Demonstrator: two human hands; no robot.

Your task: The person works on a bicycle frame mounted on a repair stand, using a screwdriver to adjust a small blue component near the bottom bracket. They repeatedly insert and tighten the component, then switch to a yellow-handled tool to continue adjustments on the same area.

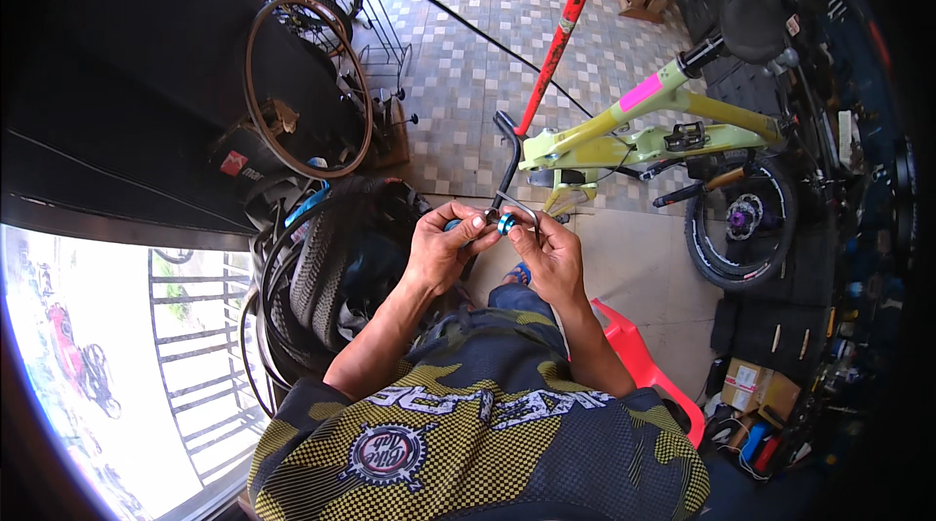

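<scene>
In front of my lap, both hands are close together. My right hand (551, 253) pinches a small shiny blue ring-shaped metal part (506, 224) between thumb and fingers. My left hand (439, 243) has its thumb and fingers closed on a small part with blue on it (451, 226), mostly covered by the fingers. A dark bit shows between the fingertips, and I cannot tell which piece it belongs to. Just beyond the hands is a yellow-green bicycle frame (702, 110) with a pink patch, and a black bent bar (511, 165) beside a red tube (561, 38).
A bicycle wheel (741, 219) with a purple hub lies to the right. Tyres (317, 268) are piled at the left, below a brown rim (252, 82). A red plastic seat (648, 365) is by my right side. Cardboard boxes (759, 389) stand at the lower right.
</scene>
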